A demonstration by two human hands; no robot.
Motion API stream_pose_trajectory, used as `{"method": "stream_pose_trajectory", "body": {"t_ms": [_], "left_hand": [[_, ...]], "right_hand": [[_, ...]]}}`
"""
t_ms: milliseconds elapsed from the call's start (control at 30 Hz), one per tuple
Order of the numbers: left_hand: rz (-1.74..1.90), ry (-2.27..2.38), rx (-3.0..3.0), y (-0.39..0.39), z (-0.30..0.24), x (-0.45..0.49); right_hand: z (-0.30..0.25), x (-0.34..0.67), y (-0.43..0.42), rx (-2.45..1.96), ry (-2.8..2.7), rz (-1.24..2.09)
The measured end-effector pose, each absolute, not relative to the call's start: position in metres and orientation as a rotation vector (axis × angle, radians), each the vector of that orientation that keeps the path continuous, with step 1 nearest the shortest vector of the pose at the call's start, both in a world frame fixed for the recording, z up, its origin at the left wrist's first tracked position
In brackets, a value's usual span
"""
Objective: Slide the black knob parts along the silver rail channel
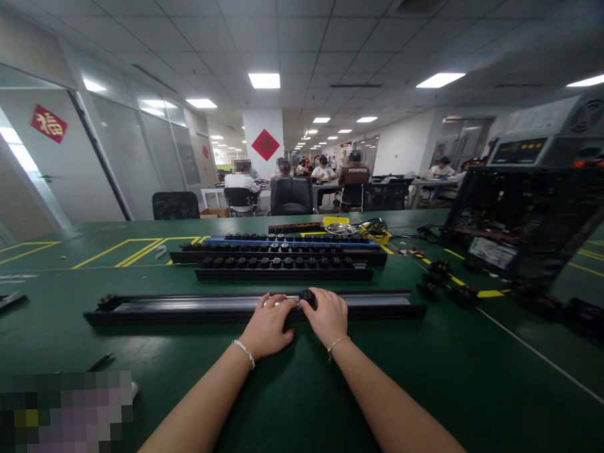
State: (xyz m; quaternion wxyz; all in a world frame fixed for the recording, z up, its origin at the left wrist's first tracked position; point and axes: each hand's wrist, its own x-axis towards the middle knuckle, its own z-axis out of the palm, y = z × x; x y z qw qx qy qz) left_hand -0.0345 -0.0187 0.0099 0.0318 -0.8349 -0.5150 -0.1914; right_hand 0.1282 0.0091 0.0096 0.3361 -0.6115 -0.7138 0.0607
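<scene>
A long black channel rail (186,316) with a silvery strip inside lies crosswise before me. My left hand (270,325) is closed over its near wall, fingers bent into the channel and thumb on the outer side. Beside it, my right hand (328,317) pinches a small round black part (308,297) at the channel, right of its middle. The left index fingertip comes close to that part; whether they touch I cannot tell. At the channel's left end sits another small black part (106,301).
Behind lie more black rails (284,274) filled with rows of round black parts. A yellow tray (336,220) and cables are farther back. Loose black parts (440,268) lie to the right, by an opened computer case (512,224). People sit at tables beyond.
</scene>
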Motion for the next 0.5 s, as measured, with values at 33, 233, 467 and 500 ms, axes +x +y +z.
{"method": "stream_pose_trajectory", "body": {"t_ms": [33, 233, 467, 500], "left_hand": [[-0.587, -1.586, -2.571, -0.0187, 0.0093, -0.0344], [-0.57, -1.577, -2.574, -0.0196, 0.0081, -0.0337], [-0.574, -1.566, -2.581, -0.0204, 0.0082, -0.0306], [-0.576, -1.557, -2.576, -0.0205, 0.0071, -0.0302]], "right_hand": [[0.0095, 0.1279, 0.0091, -1.599, -1.857, 0.159], [0.0081, 0.1256, 0.0096, -1.6, -1.824, 0.138], [0.0071, 0.1241, 0.0104, -1.62, -1.775, 0.081], [0.0071, 0.1239, 0.0105, -1.621, -1.776, 0.082]]}}
